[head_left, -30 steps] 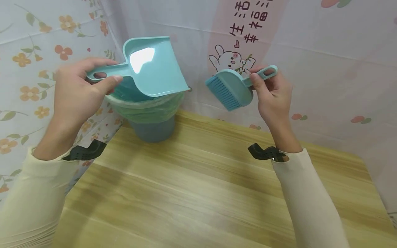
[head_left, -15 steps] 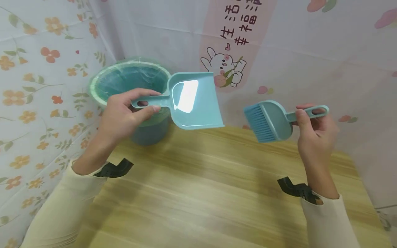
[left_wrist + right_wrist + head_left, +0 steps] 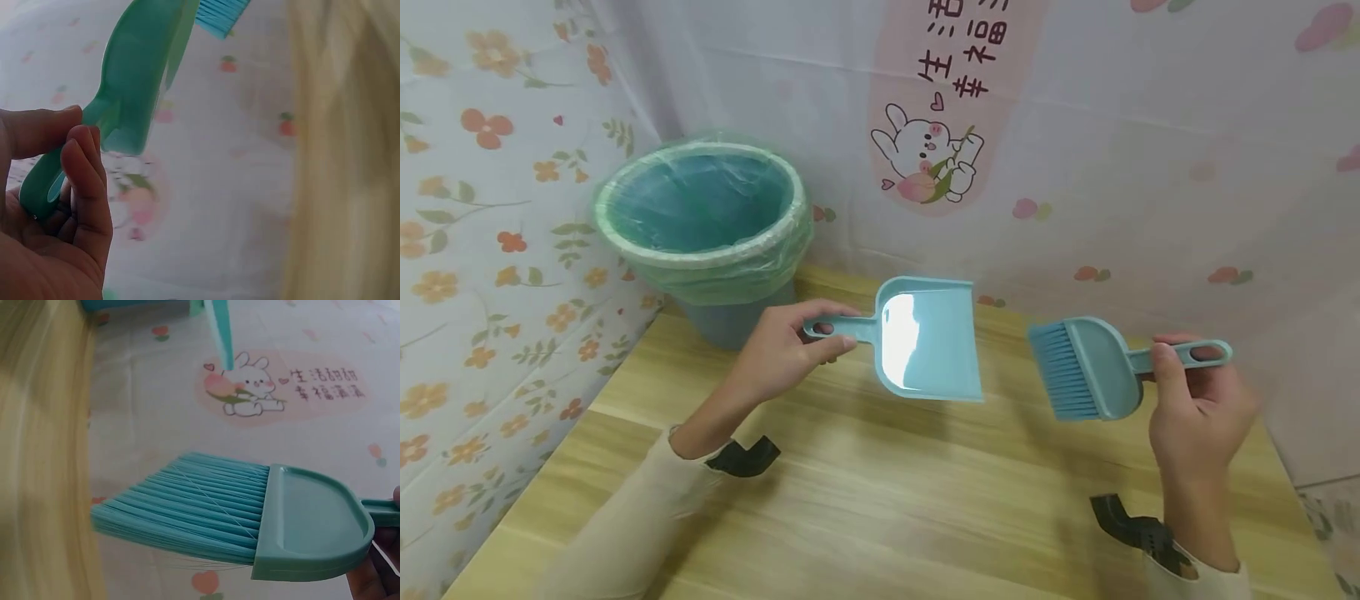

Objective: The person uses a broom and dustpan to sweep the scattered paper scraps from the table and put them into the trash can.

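Note:
My left hand point(image 3: 786, 350) pinches the handle of a light blue dustpan point(image 3: 936, 342), thumb on top and fingers beneath. The pan's open edge faces right, above the table. On the right, my right hand point(image 3: 1202, 408) holds a matching hand brush point(image 3: 1101, 367) by its looped handle, bristles pointing left toward the dustpan with a gap between. In the left wrist view the dustpan point(image 3: 134, 75) appears edge-on, with the brush's bristles point(image 3: 222, 15) beyond it. The right wrist view shows the brush point(image 3: 315, 519) up close, its bristles fanned.
A blue bin point(image 3: 700, 250) lined with a green plastic bag stands at the table's back left corner. The wooden table point(image 3: 850, 517) meets a printed white curtain point(image 3: 1112, 167) behind, and a flowered curtain point(image 3: 490, 333) hangs along the left side.
The dustpan has come away from over the bin, moving right and down toward the table. The brush has also moved right and lower. Both hands keep their holds.

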`<state>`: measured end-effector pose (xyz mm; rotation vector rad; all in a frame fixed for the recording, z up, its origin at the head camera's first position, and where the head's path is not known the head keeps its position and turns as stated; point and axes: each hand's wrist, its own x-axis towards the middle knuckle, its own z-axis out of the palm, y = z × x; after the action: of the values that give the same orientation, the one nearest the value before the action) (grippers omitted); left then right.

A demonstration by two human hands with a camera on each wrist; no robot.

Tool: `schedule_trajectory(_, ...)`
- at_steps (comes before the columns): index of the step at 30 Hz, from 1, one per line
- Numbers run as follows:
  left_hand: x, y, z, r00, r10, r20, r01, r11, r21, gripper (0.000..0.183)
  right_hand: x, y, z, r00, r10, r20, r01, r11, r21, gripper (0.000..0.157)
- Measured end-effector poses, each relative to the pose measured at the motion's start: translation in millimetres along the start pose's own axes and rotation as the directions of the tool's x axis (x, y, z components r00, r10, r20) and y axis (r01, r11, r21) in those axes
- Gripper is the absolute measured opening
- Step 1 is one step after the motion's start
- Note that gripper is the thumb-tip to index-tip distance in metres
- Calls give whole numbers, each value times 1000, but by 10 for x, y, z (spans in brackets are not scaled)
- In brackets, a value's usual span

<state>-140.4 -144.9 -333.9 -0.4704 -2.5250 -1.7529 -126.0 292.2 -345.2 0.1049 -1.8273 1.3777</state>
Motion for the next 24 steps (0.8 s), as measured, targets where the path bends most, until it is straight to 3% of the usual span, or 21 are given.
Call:
schedule_trajectory(3,10,-140,102,998,-43,46,43,999,-16,28,-88,69,-34,1000,30,3,-30,998,-62,24)
schedule_trajectory(7,29,-297,206,991,-87,101,90,996,-19,25,-168,157,-88,999,15,29,-10,986,-166,24)
schedule_trajectory(12,32,-476,308,984,-96,150,100,995,-21,24,-249,246,-147,998,-5,58,21,956,-292,19)
schedule_trajectory(16,23,-579,381,981,-94,168,94,996,10,25,-312,230,-132,998,-23,59,40,947,-318,18)
schedule_trajectory(24,8,-681,491,974,-136,182,129,990,54,27,-337,327,-89,987,-142,78,160,938,-308,20)
